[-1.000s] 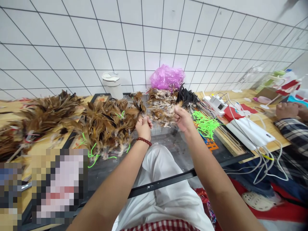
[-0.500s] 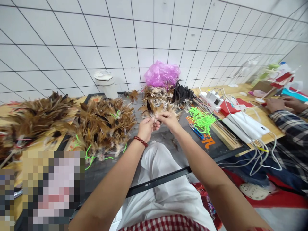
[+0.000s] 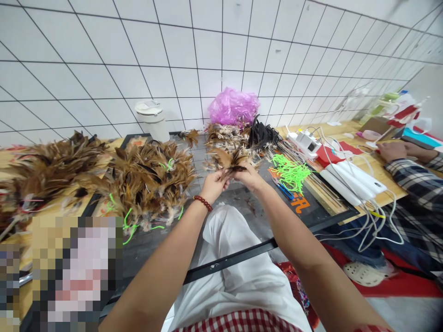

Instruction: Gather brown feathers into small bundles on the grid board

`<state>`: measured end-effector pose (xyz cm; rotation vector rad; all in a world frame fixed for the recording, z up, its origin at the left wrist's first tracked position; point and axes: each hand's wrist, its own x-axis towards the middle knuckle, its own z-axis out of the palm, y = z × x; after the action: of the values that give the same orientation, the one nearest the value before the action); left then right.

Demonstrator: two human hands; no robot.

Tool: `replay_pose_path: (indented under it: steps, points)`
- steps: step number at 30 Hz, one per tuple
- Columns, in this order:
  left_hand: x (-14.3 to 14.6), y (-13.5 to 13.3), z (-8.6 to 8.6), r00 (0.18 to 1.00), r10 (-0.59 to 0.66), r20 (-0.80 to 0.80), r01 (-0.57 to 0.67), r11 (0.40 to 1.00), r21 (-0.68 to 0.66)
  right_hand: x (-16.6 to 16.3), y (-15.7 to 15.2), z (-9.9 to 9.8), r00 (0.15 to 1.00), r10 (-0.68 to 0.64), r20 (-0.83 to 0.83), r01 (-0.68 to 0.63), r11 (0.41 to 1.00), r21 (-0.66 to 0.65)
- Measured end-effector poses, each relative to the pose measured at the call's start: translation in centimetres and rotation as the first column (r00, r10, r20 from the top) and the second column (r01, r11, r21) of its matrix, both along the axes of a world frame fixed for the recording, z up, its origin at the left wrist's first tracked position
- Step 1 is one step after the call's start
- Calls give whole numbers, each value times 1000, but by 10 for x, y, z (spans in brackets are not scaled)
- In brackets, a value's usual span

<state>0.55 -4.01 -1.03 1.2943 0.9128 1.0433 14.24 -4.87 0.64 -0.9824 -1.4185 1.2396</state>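
Note:
My left hand [image 3: 213,185], with a red bead bracelet on its wrist, and my right hand [image 3: 249,177] are held close together above a dark tray [image 3: 242,258]. Both pinch a small bunch of brown and black feathers [image 3: 230,161] between their fingers. Just beyond my hands lies a loose heap of pale and brown feathers [image 3: 228,136]. To the left sits a big pile of tied brown feather bundles [image 3: 148,177] with green cords. A bundle of bright green cords [image 3: 290,171] lies to the right of my right hand.
More feather bundles [image 3: 44,170] cover the wooden table at far left. A white lidded cup [image 3: 152,119] and a pink plastic bag [image 3: 233,106] stand by the tiled wall. White power strips and cables [image 3: 349,180] lie right. Another person's hand [image 3: 391,150] rests there.
My hands came together from apart, and my right hand brought feathers to the bunch in my left. The bunch now fans out above both hands.

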Motion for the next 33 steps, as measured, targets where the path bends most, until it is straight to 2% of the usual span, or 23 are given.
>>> replay_pose_path:
  steps: [4, 10, 13, 15, 16, 17, 18, 19, 20, 21, 22, 24, 26, 29, 33]
  points:
    - [0, -2, 2, 998, -24, 58, 28, 996, -81, -1, 0, 3, 996, -89, -14, 90, 996, 6]
    - [-1, -2, 7, 947, 93, 307, -6, 962, -273, -10, 3, -5, 963, -253, -96, 254, 967, -7]
    - [-2, -1, 9, 925, 159, 345, -56, 955, -290, -14, 5, -9, 961, -268, -63, 268, 963, -10]
    - [-3, -1, 11, 916, 215, 338, -126, 955, -267, -11, 4, -5, 943, -333, -6, 333, 939, 83]
    - [-3, 0, 12, 913, 249, 324, -172, 953, -248, -8, 3, -2, 907, -422, 21, 412, 894, 175]
    - [-3, 0, 13, 911, 280, 304, -215, 949, -229, -4, 0, 3, 845, -534, 42, 500, 815, 292]
    - [-3, 0, 14, 911, 303, 280, -250, 945, -210, 0, -3, 8, 747, -662, 52, 583, 692, 426]
    - [-3, 0, 15, 913, 318, 254, -274, 942, -192, 4, -7, 13, 642, -762, 81, 609, 571, 550]
    - [-3, -1, 16, 918, 323, 228, -288, 942, -175, 7, -10, 17, 569, -813, 127, 562, 496, 662]
    - [-2, -1, 17, 925, 321, 205, -292, 943, -160, 8, -14, 21, 539, -817, 204, 450, 484, 751]
    - [-2, -2, 18, 929, 317, 188, -293, 945, -145, 8, -17, 22, 537, -784, 310, 292, 518, 804]
    - [-2, -2, 19, 933, 315, 172, -299, 947, -115, 3, -21, 21, 529, -659, 535, -27, 617, 787]
    - [-3, -1, 18, 934, 319, 159, -307, 947, -96, -4, -21, 15, 490, -549, 677, -194, 688, 699]
    - [-6, 3, 17, 930, 342, 136, -333, 939, -89, -14, -17, 6, 460, -489, 741, -181, 766, 617]
    - [-8, 6, 16, 919, 368, 143, -359, 930, -81, -19, -15, 2, 466, -427, 775, -102, 844, 526]
